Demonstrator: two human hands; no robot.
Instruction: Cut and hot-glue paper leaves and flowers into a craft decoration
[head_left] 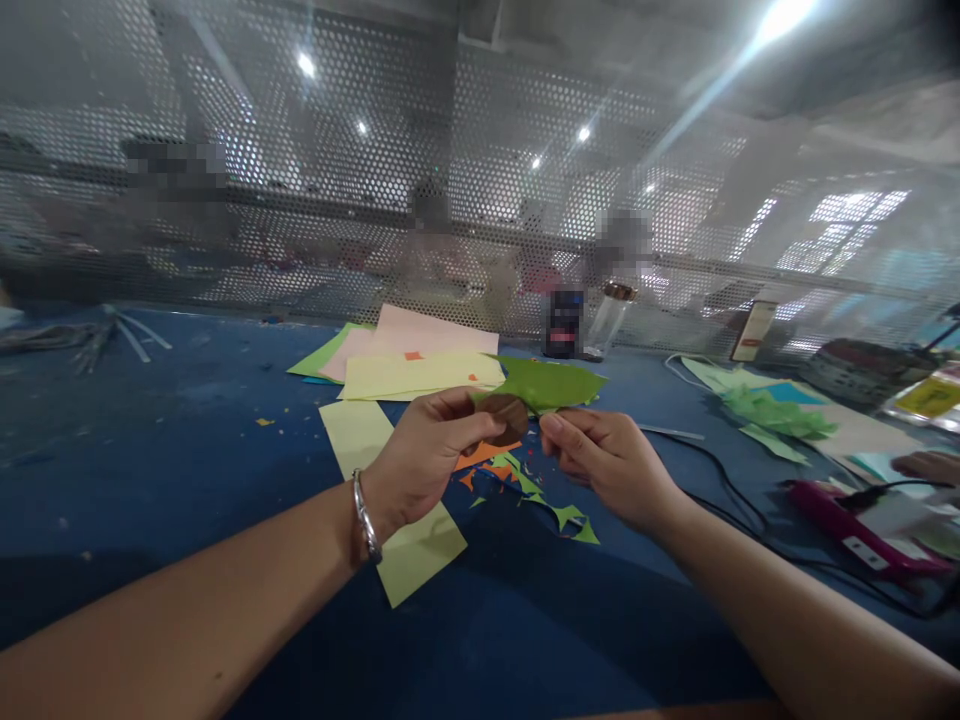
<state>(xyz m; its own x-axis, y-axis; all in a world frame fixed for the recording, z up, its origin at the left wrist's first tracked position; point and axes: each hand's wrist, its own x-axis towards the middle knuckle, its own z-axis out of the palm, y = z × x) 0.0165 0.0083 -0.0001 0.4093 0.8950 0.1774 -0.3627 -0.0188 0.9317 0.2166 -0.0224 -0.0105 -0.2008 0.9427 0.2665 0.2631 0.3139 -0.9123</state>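
My left hand point(420, 450), with a silver bangle at its wrist, is closed on a brown rounded piece point(513, 422) held between thumb and fingers. A green paper leaf shape point(555, 382) spans the space just above and between both hands. My right hand point(611, 462) is pinched at the leaf's lower edge; the exact grip of its fingertips is partly hidden. Below the hands lie green paper scraps point(566, 515) and an orange paper piece point(491, 453). A pale yellow strip point(420, 560) passes under my left hand.
Pale yellow and pink sheets point(435, 330) are stacked behind the hands. A glass bottle point(609, 318) stands by the perforated metal screen point(337, 120). On the right are a magenta power strip point(862, 540), black cables point(731, 470), crumpled green paper point(780, 410) and another person's hand point(930, 467).
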